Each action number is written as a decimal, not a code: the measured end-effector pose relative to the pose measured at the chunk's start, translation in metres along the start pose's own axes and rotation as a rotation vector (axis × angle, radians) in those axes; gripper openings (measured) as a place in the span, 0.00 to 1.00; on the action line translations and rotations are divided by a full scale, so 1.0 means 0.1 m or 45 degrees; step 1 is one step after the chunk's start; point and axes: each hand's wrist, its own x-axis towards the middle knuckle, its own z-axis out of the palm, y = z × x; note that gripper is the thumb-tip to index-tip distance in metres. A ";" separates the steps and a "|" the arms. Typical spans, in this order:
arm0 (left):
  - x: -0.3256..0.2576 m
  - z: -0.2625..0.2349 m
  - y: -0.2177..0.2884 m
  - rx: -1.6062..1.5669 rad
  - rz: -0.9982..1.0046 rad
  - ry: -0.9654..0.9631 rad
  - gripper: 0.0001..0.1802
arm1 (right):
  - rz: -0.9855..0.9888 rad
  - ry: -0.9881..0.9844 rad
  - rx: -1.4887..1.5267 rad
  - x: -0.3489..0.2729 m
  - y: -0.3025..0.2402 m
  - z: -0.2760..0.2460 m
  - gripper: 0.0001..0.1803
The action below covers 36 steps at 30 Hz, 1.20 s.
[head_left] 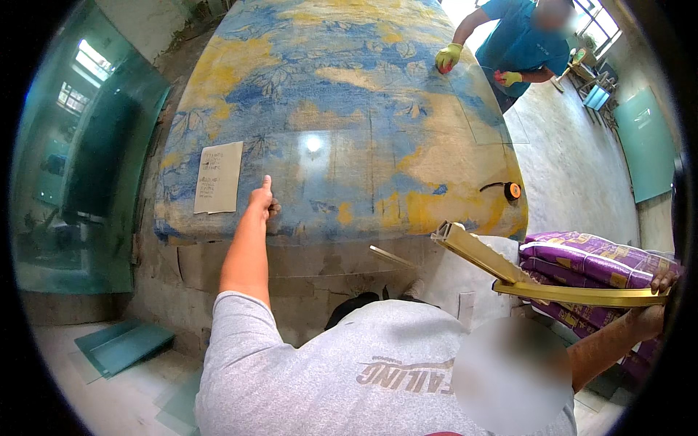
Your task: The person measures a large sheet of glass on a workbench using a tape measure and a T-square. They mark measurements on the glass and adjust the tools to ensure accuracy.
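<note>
My left hand (pixel 266 198) reaches to the near edge of a cloth-covered table (pixel 313 65), thumb stretched forward and fingers curled. It grips the left edge of a clear glass pane (pixel 320 163), which lies over the cloth and juts past the near edge. At the far right my right hand (pixel 662 282) is closed around the end of a gold-coloured metal profile strip (pixel 582 293); part of this hand lies in the dark rim. A second gold profile (pixel 480 253) slants from the table corner down to that strip. Left of my left hand lies a handwritten sheet of cardboard (pixel 218 178).
A co-worker in a blue shirt (pixel 520 47) and yellow-green gloves stands at the far right by another pane. An orange tape measure (pixel 512 191) lies on the table. Purple sacks (pixel 592 254) are stacked at right. Glass sheets lean at left (pixel 80 167) and lie on the floor (pixel 125 345).
</note>
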 end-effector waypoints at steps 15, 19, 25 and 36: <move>-0.94 0.01 0.35 0.507 1.276 0.467 0.17 | 0.430 0.274 0.518 -0.19 -0.04 0.71 0.10; -2.08 0.34 -0.55 0.600 1.238 -0.416 0.14 | 0.484 0.532 0.491 -0.31 -0.22 1.29 0.24; -3.28 0.35 -1.11 0.443 0.710 -0.583 0.10 | 0.566 0.469 0.549 -0.54 -0.53 2.07 0.13; -4.89 1.25 -0.99 -0.024 1.453 -1.384 0.35 | 0.488 0.090 0.528 -1.76 -1.09 2.42 0.05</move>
